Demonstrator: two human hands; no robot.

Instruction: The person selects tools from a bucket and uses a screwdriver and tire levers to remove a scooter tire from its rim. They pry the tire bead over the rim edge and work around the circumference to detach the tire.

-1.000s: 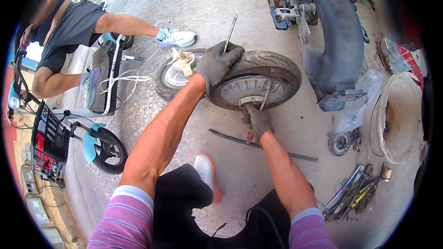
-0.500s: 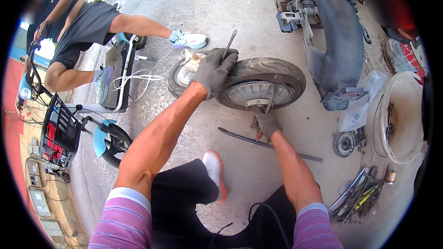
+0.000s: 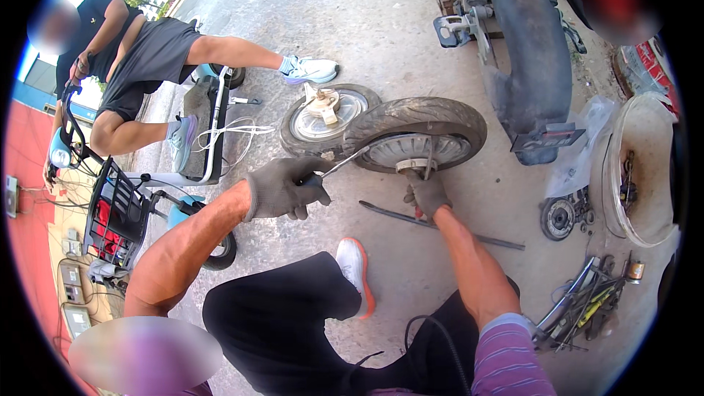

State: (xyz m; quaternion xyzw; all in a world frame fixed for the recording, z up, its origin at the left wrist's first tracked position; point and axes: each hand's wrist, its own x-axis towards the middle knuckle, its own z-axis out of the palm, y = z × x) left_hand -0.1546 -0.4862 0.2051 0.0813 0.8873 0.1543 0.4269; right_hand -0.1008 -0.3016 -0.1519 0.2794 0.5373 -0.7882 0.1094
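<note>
Bucket (image 3: 656, 176) at three o'clock holds metal parts (image 3: 628, 183); basket (image 3: 126, 185) at nine, something red (image 3: 108, 226). Left grip (image 3: 286, 189) clamps a tool (image 3: 345, 163); right grip (image 3: 430, 194), at the wheel (image 3: 418, 111): cannot tell.

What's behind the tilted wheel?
Past the left end of the tilted wheel, a second wheel shows, with a pale hub part on top. Whatever the tilted wheel covers can't be seen.

No words, numbers or signs are showing legibly. Above the bucket (image 3: 656, 169), a red-and-white bag (image 3: 651, 72) is bearing markings too blurred to read; below it, a can (image 3: 635, 272) is carrying a label too small to make out.
</note>
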